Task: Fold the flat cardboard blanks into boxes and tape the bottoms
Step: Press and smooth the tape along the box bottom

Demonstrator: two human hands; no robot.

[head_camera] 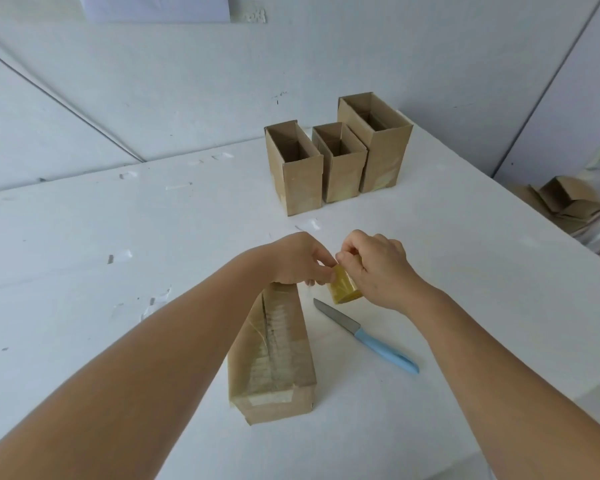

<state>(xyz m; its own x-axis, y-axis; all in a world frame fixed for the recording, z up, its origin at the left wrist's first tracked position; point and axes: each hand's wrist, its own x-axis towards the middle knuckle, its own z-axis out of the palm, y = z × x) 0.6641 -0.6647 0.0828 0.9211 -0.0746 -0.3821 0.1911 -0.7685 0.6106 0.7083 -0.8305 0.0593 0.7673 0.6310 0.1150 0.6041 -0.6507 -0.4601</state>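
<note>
A long cardboard box (274,355) stands upside down on the white table (84,271) in front of me, its bottom covered with shiny tape strips. My right hand (378,268) grips a yellowish tape roll (343,289) just past the box's far end. My left hand (298,259) pinches the tape's loose end right beside the roll, above the box's far edge. Three finished boxes (340,150) stand upright and open at the back of the table.
A knife with a light blue handle (368,336) lies on the table right of the box, blade pointing away. More cardboard (565,199) lies off the table's right edge. White walls close in behind.
</note>
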